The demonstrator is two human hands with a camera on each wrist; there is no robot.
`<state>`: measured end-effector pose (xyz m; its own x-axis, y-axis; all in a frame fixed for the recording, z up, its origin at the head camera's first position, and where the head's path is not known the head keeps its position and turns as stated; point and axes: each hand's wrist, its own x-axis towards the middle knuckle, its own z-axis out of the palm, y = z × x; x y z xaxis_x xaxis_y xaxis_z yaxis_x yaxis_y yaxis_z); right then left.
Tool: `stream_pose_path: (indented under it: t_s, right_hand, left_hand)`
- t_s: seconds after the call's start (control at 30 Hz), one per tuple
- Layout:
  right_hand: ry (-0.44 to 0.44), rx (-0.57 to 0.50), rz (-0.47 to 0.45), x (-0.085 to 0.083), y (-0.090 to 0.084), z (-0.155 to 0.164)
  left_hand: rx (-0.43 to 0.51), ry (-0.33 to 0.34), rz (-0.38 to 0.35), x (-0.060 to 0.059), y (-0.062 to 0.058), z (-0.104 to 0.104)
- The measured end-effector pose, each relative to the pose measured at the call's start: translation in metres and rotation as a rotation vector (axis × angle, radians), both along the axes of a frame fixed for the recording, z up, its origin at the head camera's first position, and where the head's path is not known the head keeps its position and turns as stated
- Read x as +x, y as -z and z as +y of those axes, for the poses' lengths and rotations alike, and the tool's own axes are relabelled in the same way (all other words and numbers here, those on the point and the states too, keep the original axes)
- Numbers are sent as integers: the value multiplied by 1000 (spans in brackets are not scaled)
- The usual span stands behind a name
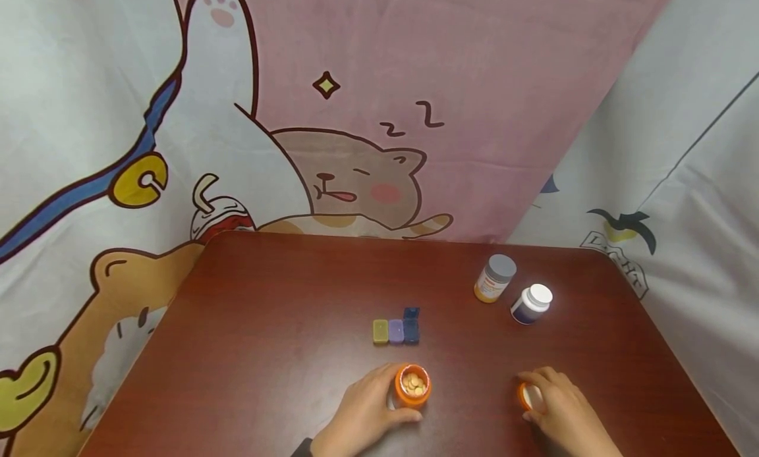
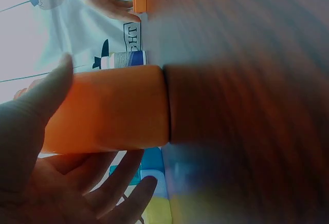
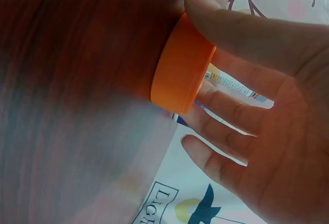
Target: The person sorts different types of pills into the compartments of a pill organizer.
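Two hands grip round orange plastic: bottle (image 1: 412, 384), cap (image 1: 527, 396).

The counter (image 1: 267, 351) looks like glossy dark red-brown wood. At 6 o'clock, the orange bottle (image 1: 412, 386) and orange cap (image 3: 181, 70) are smooth plastic; the backdrop (image 1: 415, 62) is soft printed cloth.

A home corner (cartoon-cat drapes (image 1: 332, 114) behind a wooden table (image 1: 284, 299)).
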<state>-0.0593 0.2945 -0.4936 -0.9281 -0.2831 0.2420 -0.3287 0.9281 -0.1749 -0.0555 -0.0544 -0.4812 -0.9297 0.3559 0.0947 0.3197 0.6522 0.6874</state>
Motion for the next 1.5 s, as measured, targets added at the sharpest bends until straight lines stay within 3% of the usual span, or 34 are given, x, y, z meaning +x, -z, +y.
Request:
stream_pose_path:
  t_s: [0.2,0.37,0.47,0.57,0.7,0.9,1.13,1.27,1.5]
  right_hand:
    - [-54,-15,93,1,-3,-14]
    - [-114,-44,91,1,-5,-52]
    - [-157,-82,27,1,-4,-77]
    - [-214,-123,-81,1,-6,-98]
    - [-285,-195,-209,-3,-9,-118]
    - [-331,-366,-361,-13,-11,-137]
    - [-361,-522,-450,-16,-12,-146]
    - [-325,-597,-360,-17,-9,-147]
    - [-178,-652,-48,-35,-14,-138]
  left_hand:
    - [-67,56,-11,0,-4,-4]
    - [-137,97,-29,-8,-11,-19]
    - [-118,89,-51,-16,-14,-29]
    - [-39,75,-85,-27,-15,-40]
    - [13,18,-96,-42,-14,-50]
    - [-92,-92,-10,-68,-12,-51]
    - [-173,-61,-55,-90,-7,-39]
    - [-175,-71,-40,-94,-4,-32]
    - [-157,-108,17,-95,-1,-29]
